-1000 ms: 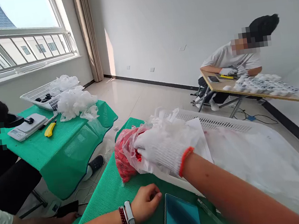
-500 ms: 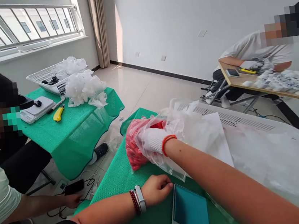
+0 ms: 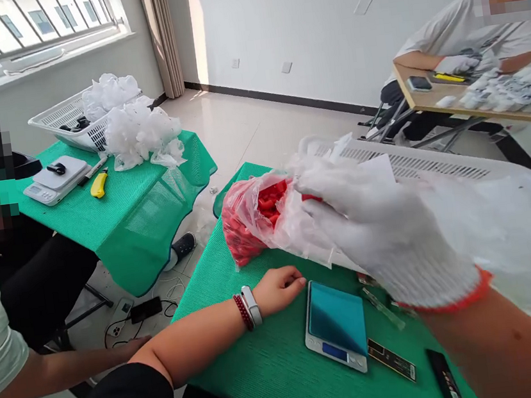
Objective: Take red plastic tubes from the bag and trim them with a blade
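My right hand [image 3: 369,218], in a white knitted glove with a red cuff, is raised beside an open plastic bag [image 3: 244,221] of red pieces. A small red piece [image 3: 311,198] shows between its thumb and fingers. Bare and curled, my left hand [image 3: 281,287] rests on the green cloth [image 3: 261,367] left of a small digital scale [image 3: 337,319]; nothing shows in its fingers. The scale's blue-green plate bears nothing. A black and gold strip [image 3: 391,359] lies right of the scale.
A large white basket [image 3: 439,155] with clear plastic stands behind my right hand. A black object [image 3: 445,377] lies near the front edge. At left, a person sits by a green table with a scale [image 3: 57,179] and yellow cutter [image 3: 99,184]. Another person works at back right.
My right hand has come out of the bag and moved right, with a red piece now in its fingers. The view has shifted, and more of the scale shows. My left hand stays curled.
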`<state>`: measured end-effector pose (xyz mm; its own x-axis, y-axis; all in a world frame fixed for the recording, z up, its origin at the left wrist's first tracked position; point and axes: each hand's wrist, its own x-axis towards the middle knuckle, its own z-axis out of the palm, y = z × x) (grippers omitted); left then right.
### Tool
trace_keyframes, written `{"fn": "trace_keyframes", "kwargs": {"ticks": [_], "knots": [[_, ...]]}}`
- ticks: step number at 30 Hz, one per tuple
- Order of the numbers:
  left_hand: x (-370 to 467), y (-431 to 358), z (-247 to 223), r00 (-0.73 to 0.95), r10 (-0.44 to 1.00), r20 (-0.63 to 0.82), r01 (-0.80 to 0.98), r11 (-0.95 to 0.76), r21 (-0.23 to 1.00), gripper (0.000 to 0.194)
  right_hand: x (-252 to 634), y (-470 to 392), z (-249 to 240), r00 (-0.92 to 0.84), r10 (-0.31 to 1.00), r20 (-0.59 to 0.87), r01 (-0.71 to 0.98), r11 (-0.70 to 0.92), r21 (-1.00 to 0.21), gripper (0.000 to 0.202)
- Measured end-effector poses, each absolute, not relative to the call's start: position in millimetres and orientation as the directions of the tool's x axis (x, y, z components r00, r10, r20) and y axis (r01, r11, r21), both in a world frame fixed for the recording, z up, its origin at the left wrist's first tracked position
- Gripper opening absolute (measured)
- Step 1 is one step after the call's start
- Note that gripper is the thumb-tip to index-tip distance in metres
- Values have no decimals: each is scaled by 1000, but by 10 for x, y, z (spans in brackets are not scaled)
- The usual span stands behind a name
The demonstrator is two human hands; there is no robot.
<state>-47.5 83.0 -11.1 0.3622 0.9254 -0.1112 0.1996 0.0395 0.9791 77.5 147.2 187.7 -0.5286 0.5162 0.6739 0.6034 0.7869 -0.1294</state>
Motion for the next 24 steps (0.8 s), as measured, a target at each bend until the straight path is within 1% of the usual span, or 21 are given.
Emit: {"fn": "trace_keyframes", "kwargs": {"ticks": [1,2,3,4,5,6,8,10,12,13,16,20,22,24], "knots": [[-475,833,-117,355,929,-103,187,37,982,23,892,1313,1834,-541,486,686,608,790,-81,33],[-474,837,-120,345,934,-96,171,38,984,25,1014,1137,1768,-520,430,738,592,804,-52,41],[-473,841,-122,337,937,-91,158,40,987,27,1135,956,1674,-549,410,728,537,841,-69,48],[-470,844,-121,331,939,-93,146,46,988,29,1248,780,1551,-631,389,671,460,884,-80,48],[-466,847,-118,332,938,-97,136,54,989,31,1349,621,1399,-691,381,614,434,898,-70,43],[-462,850,-113,326,940,-98,139,55,989,33,1438,485,1225,-709,382,593,437,898,-56,39],[-452,855,-104,326,941,-87,132,46,990,36,1586,302,845,-674,452,584,524,850,-53,36],[-443,863,-97,313,945,-96,114,63,991,39,1704,226,492,-651,528,545,606,794,-45,37],[-436,871,-95,296,948,-113,102,87,991,41,1789,222,232,-607,591,531,677,735,-44,36],[-435,875,-94,298,947,-120,100,94,991,42,1818,235,144,-588,599,543,689,723,-53,34],[-433,882,-84,304,944,-127,95,103,990,44,1859,286,26,-548,613,569,697,711,-96,33],[-424,881,-50,309,938,-158,99,134,986,46,1917,317,35,-569,633,524,684,719,-125,33],[-417,878,-29,315,933,-176,111,148,983,46,1970,312,51,-570,649,504,667,724,-177,31],[-416,874,-13,320,929,-185,143,146,979,44,2028,295,65,-549,666,505,635,726,-266,32]]}}
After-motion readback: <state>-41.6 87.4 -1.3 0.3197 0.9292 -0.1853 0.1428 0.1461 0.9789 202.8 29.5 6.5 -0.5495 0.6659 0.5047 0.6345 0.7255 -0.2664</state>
